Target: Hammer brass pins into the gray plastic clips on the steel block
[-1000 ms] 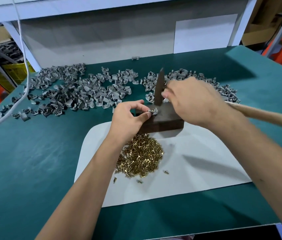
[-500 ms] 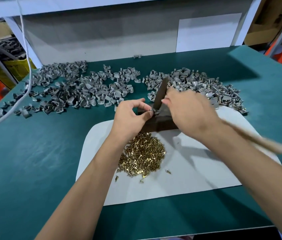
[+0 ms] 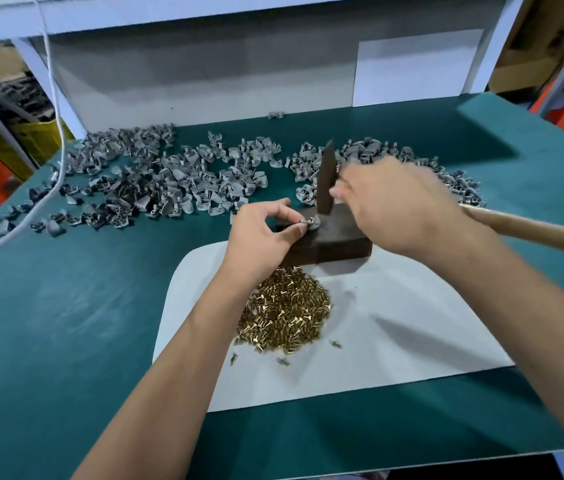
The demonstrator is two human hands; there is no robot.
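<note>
Steel block (image 3: 329, 242) sits at far edge of white sheet (image 3: 395, 327), between both hands. Left hand (image 3: 260, 237) pinches gray clip (image 3: 312, 223) on block top, thumb and forefinger. Right hand (image 3: 398, 209) grips hammer (image 3: 326, 178), head just above clip. Brass pins (image 3: 285, 320) heaped near block.

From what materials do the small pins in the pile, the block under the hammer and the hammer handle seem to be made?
Pile of pins: probably brass, for they are shiny and yellow-gold.
Block: looks like dark, dull metal, perhaps steel; its brownish tone leaves this open.
Hammer handle: apparently wood, pale tan and matte.
</note>
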